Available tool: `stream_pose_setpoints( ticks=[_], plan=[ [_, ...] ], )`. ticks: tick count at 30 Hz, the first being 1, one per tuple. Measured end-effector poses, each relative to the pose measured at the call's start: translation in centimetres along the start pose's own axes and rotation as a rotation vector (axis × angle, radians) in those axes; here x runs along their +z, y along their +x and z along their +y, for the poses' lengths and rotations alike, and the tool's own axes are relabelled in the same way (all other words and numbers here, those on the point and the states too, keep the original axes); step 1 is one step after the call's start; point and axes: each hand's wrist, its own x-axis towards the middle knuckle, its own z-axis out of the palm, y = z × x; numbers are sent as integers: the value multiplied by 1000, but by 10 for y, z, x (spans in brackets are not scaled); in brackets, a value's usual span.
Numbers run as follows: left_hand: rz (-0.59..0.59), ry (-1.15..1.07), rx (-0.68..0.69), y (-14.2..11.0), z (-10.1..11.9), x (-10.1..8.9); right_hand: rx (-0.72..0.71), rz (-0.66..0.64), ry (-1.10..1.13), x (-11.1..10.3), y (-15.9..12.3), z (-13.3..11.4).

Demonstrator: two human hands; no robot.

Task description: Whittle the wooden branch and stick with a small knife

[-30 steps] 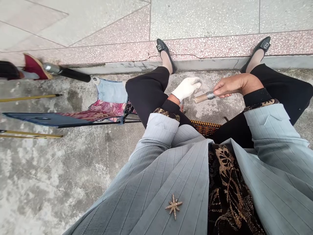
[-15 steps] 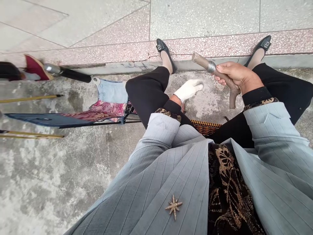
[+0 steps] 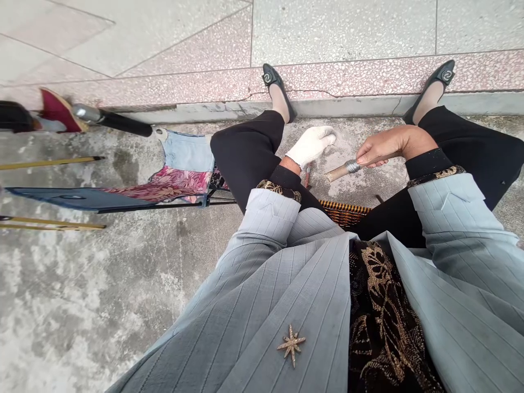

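My bare right hand [image 3: 391,146] is closed around a wooden stick [image 3: 338,173]. Silvery wire is wound round the stick just ahead of my fingers, and its pale cut end points left and down. The rest of the stick is hidden behind my hand. My left hand [image 3: 311,146], in a white knitted glove, is to the left of the stick and apart from it. Its fingers are curled in with the thumb against them; what they hold, if anything, is hidden. Just below the glove shows a thin reddish-brown piece [image 3: 308,173], partly covered.
A woven basket edge [image 3: 346,212] shows between my legs. On the left stands a folding chair with patterned cloth [image 3: 180,183], near yellow poles [image 3: 53,162] and a black-handled metal tube [image 3: 123,121]. Another person's red shoe [image 3: 57,109] is by the kerb [image 3: 213,113].
My right hand has turned and lowered the stick, so its cut end now points down-left and its bent rear part is hidden. My gloved left hand has shifted slightly up and left.
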Motion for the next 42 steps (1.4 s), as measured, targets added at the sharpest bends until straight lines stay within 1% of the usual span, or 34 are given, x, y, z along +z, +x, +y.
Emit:
stream_pose_setpoints(
  ticks=[2,3,5,6,7,8,9,11,13,17,18,20,22,23,25,27,29,31,34,36,37,39,40,42],
  plan=[
    [-29,-31,-19,-2,3,1,102,70,-111,-1,5,0],
    [-44,-55,-27,-4,6,2,148,153,-147,-2,6,1],
    [-82,-117,-47,-6,14,4,206,386,-147,-4,8,4],
    [-100,-154,-62,-8,19,5,198,494,-103,-5,9,5],
    [-117,-192,-81,-9,23,6,158,577,-27,-6,9,6],
    [-132,-229,-100,-11,26,7,88,630,79,-5,10,6],
    [-144,-264,-117,-12,29,7,-1,652,197,-4,9,7],
    [-168,-318,-141,-13,31,8,-204,646,422,-2,9,9],
    [-180,-345,-154,-12,28,8,-379,603,561,-1,7,12],
    [-164,-358,-165,-9,19,10,-669,455,646,-5,-3,22],
    [-156,-353,-161,-7,16,10,-719,418,648,-7,-5,25],
    [-135,-326,-152,-5,12,10,-768,337,623,-8,-11,27],
    [-89,-280,-137,-2,9,9,-746,243,566,-8,-15,26],
    [-54,-256,-128,0,7,8,-703,182,516,-7,-16,25],
    [14,-214,-106,2,4,7,-559,40,368,-5,-13,21],
    [59,-175,-84,4,1,6,-379,-75,200,-3,-6,17],
    [73,-135,-66,3,-1,6,-219,-108,73,-1,2,16],
    [77,-104,-55,2,-1,6,-79,-60,-9,-1,10,17],
    [61,-106,-62,-2,4,7,82,63,-119,-3,16,20],
    [34,-144,-75,-4,8,8,157,197,-160,-6,18,22],
    [13,-175,-80,-4,11,9,176,293,-132,-7,18,22],
    [-29,-246,-86,-5,14,10,156,496,6,-9,20,23],
    [-48,-280,-90,-6,15,10,114,580,101,-10,21,22],
    [-85,-329,-98,-6,16,10,-39,686,337,-9,21,21]
  ],
)
